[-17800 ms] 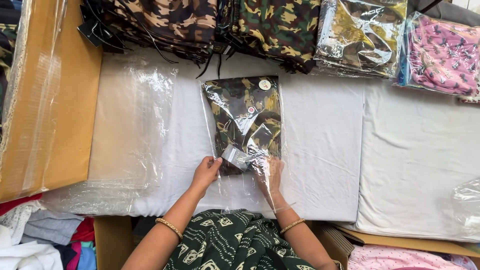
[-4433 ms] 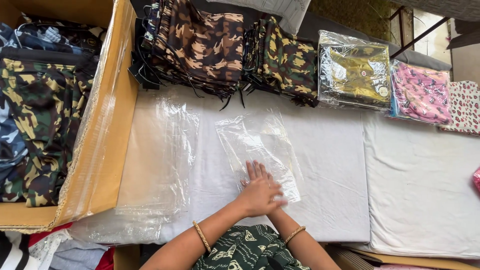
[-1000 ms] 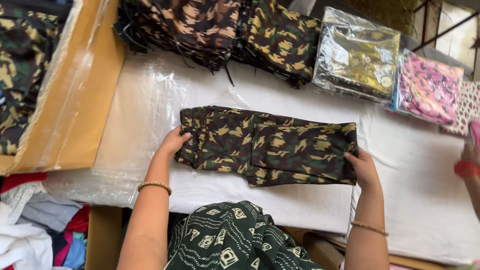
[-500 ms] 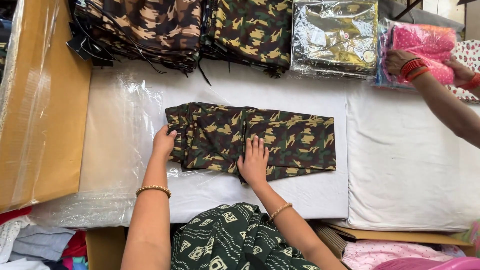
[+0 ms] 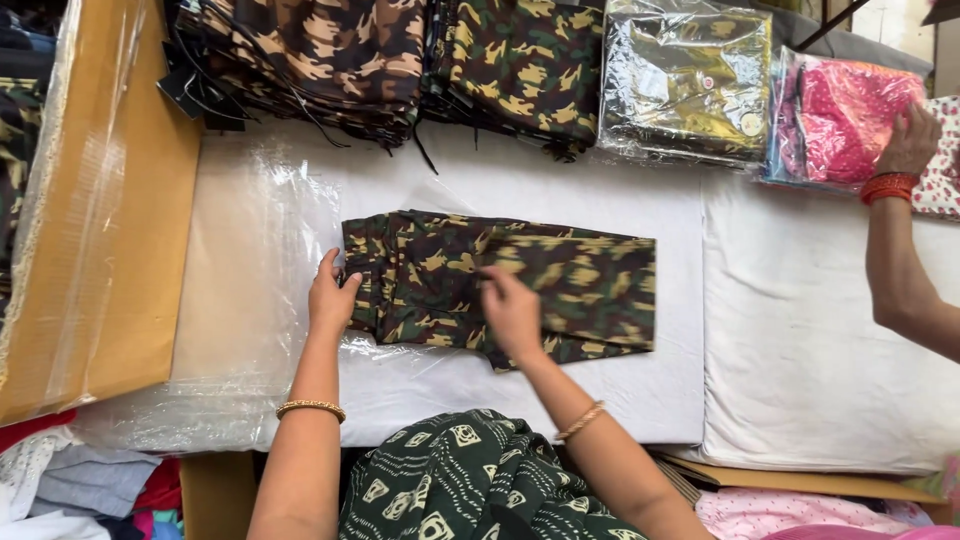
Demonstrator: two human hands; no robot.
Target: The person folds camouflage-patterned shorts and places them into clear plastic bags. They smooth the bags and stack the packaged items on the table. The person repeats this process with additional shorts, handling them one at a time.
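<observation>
Left hand (image 5: 331, 296) still pinning camouflage trousers (image 5: 560, 285), right hand (image 5: 512, 312) now blurred on the garment's middle

Camouflage green, brown and black against a white bench.

The folded garment (image 5: 500, 285) is patterned in dark green, tan and black camouflage; the bench (image 5: 800, 330) is covered in white. At 12 o'clock, camouflage stacks (image 5: 400, 60) in brown and green are seen, with a pink packet (image 5: 845, 120) at 2 o'clock. A tan cardboard box (image 5: 100, 230) is shown at 9 o'clock, gold bangles (image 5: 310, 408) at the wrists.
</observation>
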